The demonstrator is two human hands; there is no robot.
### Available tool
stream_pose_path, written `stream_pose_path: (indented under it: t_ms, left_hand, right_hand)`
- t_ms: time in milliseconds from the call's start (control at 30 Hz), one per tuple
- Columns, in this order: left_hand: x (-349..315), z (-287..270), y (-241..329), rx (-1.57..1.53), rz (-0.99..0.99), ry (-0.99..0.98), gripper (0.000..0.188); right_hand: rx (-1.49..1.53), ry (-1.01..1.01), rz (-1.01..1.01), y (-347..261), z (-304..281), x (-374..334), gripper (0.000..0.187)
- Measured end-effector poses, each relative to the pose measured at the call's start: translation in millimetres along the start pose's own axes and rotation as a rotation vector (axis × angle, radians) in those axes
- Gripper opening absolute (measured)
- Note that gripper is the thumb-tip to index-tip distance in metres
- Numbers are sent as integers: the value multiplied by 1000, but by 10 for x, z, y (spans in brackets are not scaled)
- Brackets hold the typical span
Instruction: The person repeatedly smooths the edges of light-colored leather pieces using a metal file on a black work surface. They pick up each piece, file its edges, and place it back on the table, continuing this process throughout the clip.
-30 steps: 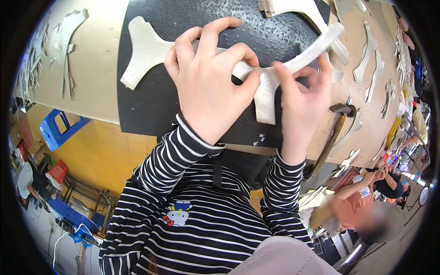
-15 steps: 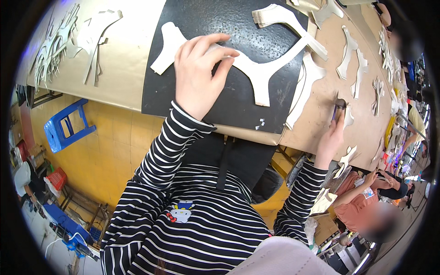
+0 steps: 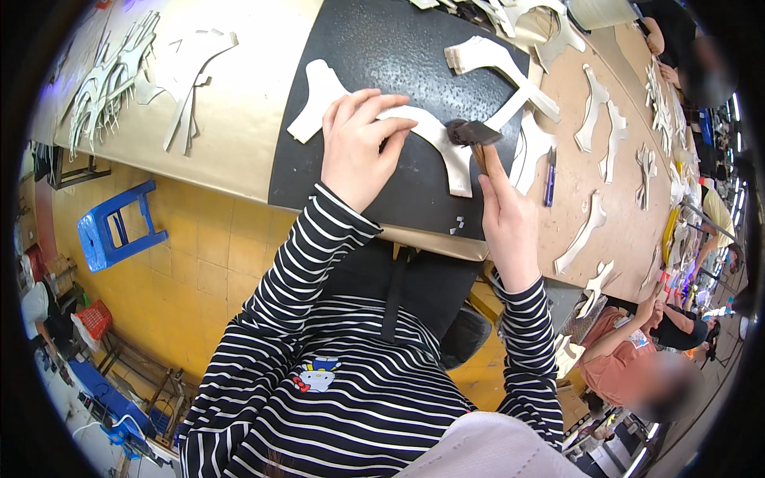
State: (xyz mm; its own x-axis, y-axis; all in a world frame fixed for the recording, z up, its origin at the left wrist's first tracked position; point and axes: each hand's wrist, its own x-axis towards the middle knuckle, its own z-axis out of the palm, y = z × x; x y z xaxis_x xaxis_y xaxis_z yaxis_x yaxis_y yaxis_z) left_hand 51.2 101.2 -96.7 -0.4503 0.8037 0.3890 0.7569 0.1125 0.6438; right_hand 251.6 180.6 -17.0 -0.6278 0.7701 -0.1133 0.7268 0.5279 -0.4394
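A white, curved, branching cut piece (image 3: 434, 131) lies across the black mat (image 3: 335, 179). Over its left part lies my left hand (image 3: 358, 147), fingers bent and spread, with a gap between thumb and forefinger. My right hand (image 3: 508, 219) is closed round the short handle of a hammer (image 3: 476, 134). The hammer's dark head is over the fork of the white piece; whether it touches is unclear. A stack of similar white pieces (image 3: 488, 56) sits at the mat's far right. Small white scraps (image 3: 457, 225) lie near the mat's front edge.
Right of the mat, a blue pen (image 3: 550, 177) and more curved white pieces (image 3: 613, 139) lie on the brown table. Pale strips (image 3: 115, 76) are heaped at far left. A blue stool (image 3: 119, 227) stands on the yellow floor; people work at the right.
My right hand has brought the hammer left from the brown table to above the white piece. The pen shows on the table now. The left hand stays on the piece.
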Motion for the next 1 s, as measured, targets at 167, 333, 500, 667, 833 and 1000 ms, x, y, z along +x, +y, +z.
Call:
stream_pose_path:
  t_ms: [167, 333, 500, 667, 833, 1000]
  left_hand:
    - [-9, 6, -5, -36, -12, 14, 9]
    - [-3, 11, 3, -38, -27, -1, 10]
    - [-13, 18, -23, -22, -15, -2, 14]
    - [-9, 55, -24, 44, -3, 8, 29]
    - [-32, 83, -12, 164, 32, -41, 36]
    - [15, -84, 78, 93, 77, -36, 17]
  right_hand:
    - [464, 634, -218, -31, -283, -205, 26]
    - [53, 354, -276, -62, -57, -214, 38]
    - [10, 241, -127, -121, -112, -280, 45]
    - [352, 685, -297, -176, -5, -369, 41]
    - [88, 151, 14, 56, 350, -346, 51]
    - [223, 581, 4, 365, 101, -298, 44]
